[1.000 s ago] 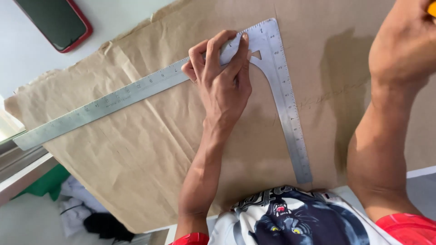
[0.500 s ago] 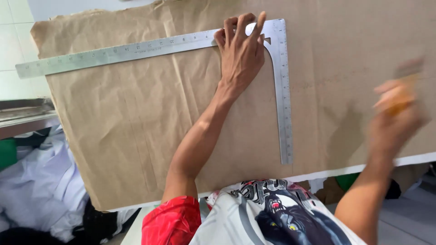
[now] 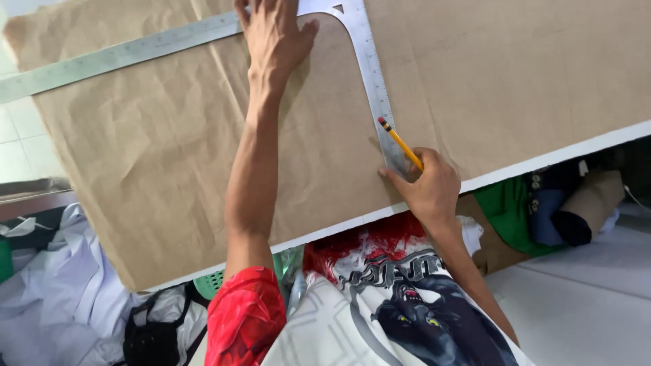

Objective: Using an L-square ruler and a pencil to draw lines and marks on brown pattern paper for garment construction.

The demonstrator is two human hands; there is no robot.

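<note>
- My left hand (image 3: 274, 34) lies flat with fingers spread on the corner of the metal square (image 3: 369, 68), pressing it down onto the brown paper (image 3: 515, 74); it grips nothing, it only bears down.
- My right hand (image 3: 427, 186) is curled shut around a yellow pencil (image 3: 401, 144), pinched near the writing end. It sits at the lower end of the square's short arm, close to the table edge (image 3: 542, 159).
- The square looks thin, stiff and flat, light enough to slide on smooth paper, so I judge that weight at the corner, where both arms meet, holds it best.
- Its long arm runs away to my left, out past the paper's edge; the short arm runs from the corner back toward my body. The curved inside of the corner faces my left forearm.
- The pencil is light and rigid. Its dark eraser end points up and away from me, and its long axis slants along the short arm's outer edge. The tip is hidden by my fingers.
- The paper is creased and soft, likely to shift or tear if dragged; it covers most of the table top.
</note>
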